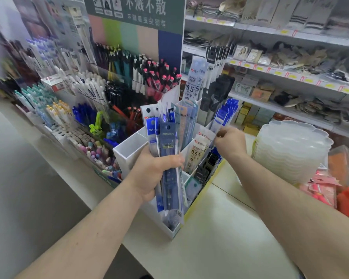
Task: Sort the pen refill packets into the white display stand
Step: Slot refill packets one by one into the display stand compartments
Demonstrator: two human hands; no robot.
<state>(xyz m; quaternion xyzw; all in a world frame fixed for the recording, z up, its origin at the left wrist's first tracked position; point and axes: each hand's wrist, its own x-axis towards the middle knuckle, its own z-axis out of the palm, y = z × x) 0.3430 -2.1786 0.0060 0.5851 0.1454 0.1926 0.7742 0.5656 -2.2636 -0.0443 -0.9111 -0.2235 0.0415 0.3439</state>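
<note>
Gripped upright in the left hand, a bundle of refill packets hovers over the white display stand. Right hand pinches 1 blue packet at a far-right compartment; tilting could jam it against neighbours.

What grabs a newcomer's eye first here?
The left hand at centre, gripping a thick bundle of refill packets upright over the white display stand. Just right, the right hand pinches a blue packet at a rear slot; colourful pen racks fill the background.
</note>
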